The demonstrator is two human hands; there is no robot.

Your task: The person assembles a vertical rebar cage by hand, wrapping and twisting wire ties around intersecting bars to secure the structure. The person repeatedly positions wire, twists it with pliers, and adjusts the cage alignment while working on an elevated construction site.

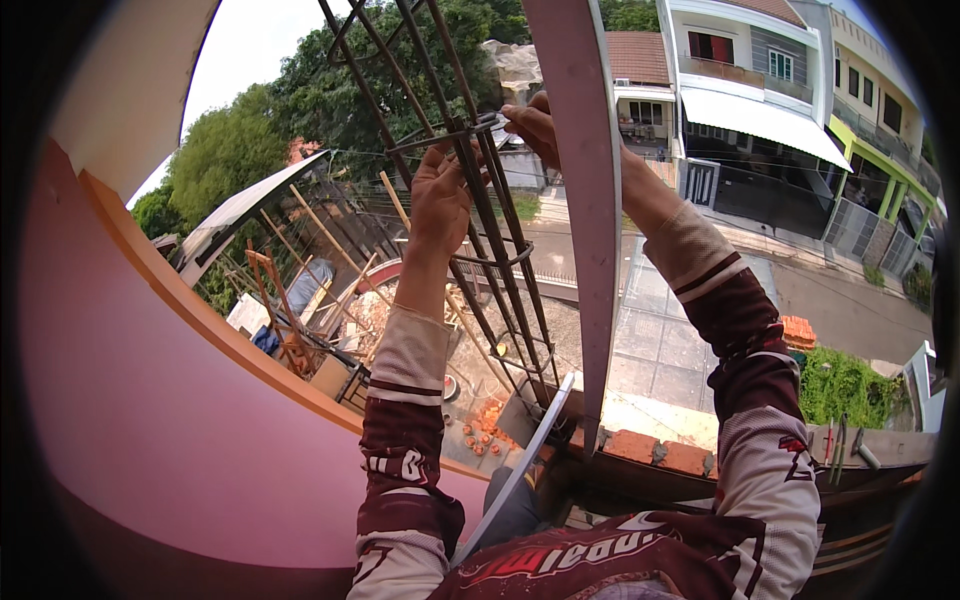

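A tall cage of dark steel rebar (521,292) stands in front of me, its vertical bars tied by square stirrups. My left hand (440,195) is closed around a bar, just under a stirrup (425,141). On the other side of the cage, my right hand (535,128) is closed, with thumb and fingertips together beside that stirrup's corner. Anything in that pinch is too small to make out. A long pinkish-grey board (587,200) stands upright between the cage and my right forearm, hiding part of the right hand and wrist.
A pink wall with an orange edge (240,345) curves along the left. Low at the cage's foot are a row of orange bricks (640,450) and a slanted metal strip (520,465). Far below lie wooden poles (320,215), rubble and a street with houses. Tools (840,440) rest at right.
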